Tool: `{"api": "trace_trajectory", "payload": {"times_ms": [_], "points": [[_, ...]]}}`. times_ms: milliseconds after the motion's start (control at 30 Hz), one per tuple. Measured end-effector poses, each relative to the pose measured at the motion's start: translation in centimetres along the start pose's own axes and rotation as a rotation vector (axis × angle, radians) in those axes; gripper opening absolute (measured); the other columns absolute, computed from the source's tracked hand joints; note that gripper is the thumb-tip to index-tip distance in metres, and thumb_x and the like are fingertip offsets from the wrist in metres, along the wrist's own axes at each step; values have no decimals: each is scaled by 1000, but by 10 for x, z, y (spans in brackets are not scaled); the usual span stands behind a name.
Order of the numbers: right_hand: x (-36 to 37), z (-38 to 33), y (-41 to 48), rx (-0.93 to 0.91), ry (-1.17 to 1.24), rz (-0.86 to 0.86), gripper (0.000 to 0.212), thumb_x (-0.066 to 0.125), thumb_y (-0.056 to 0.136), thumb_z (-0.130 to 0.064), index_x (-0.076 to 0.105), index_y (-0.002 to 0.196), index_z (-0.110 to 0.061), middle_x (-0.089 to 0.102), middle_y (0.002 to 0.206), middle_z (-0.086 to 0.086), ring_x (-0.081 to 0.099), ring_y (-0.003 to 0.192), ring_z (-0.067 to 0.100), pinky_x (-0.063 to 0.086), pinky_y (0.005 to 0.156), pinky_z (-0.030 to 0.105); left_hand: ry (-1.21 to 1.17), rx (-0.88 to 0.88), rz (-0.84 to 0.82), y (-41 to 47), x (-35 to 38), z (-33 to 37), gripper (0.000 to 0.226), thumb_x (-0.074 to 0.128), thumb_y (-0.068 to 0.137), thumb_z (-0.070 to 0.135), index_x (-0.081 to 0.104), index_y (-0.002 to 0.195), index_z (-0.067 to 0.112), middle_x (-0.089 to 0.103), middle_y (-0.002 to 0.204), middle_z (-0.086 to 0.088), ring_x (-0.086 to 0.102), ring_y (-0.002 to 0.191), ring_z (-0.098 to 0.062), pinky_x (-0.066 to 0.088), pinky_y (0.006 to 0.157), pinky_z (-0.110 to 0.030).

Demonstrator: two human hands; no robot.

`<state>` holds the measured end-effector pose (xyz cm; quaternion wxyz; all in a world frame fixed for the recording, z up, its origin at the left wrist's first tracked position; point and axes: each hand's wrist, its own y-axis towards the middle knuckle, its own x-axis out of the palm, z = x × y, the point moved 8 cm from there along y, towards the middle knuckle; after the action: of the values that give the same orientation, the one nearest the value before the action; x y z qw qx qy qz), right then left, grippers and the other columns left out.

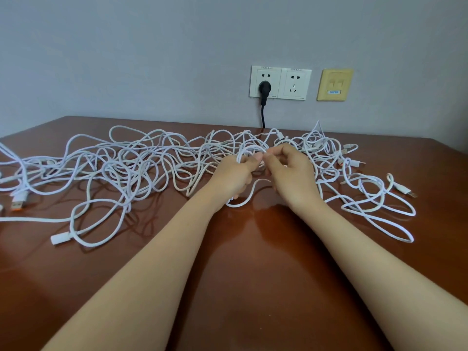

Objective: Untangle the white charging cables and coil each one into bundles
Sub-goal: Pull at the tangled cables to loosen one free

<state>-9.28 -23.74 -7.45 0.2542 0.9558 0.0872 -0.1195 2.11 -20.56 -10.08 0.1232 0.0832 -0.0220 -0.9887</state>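
Head view: thin white charging cables [152,160], tangled.
Left hand [231,177]: clutches small coil [249,151].
Right hand [288,171]: pinches same coil.
Handling: likely light, floppy; grip plug ends [404,189].

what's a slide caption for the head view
Left hand and right hand hold a white cable loop amid tangled cables on a brown table.

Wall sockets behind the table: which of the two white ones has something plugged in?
The left white socket, holding a black plug whose cord hangs down; the right white socket has nothing in it.

Tangled cables [141,163] block the far table [253,287]; near side open
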Motion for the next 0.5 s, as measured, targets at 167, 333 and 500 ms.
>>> {"api": "trace_trajectory", "payload": {"times_ms": [167,333,500], "points": [[17,-10,-11,-138,-211,-238,35,43,89,1,63,112,-16,65,91,0,58,84,13,40,73,10,-30,41,51,2,-3,1,32,47,97,34,49,75,10,30,37,9,23,31,-7,19,34,-16],[28,-8,-13,-182,-282,-346,48,40,95,-5,45,137,-29,62,81,-3,57,82,19,44,81,30,29,48,198,5,-11,-1,42,43,99,35,42,62,13,37,33,9,32,28,-5,26,37,-18],[39,-13,-21,-242,-383,-414,53,39,98,-16,24,147,-29,64,83,5,60,85,31,47,81,44,53,60,336,5,-23,-1,50,44,97,37,42,55,11,41,49,-6,37,43,-19,32,52,-30]]}}
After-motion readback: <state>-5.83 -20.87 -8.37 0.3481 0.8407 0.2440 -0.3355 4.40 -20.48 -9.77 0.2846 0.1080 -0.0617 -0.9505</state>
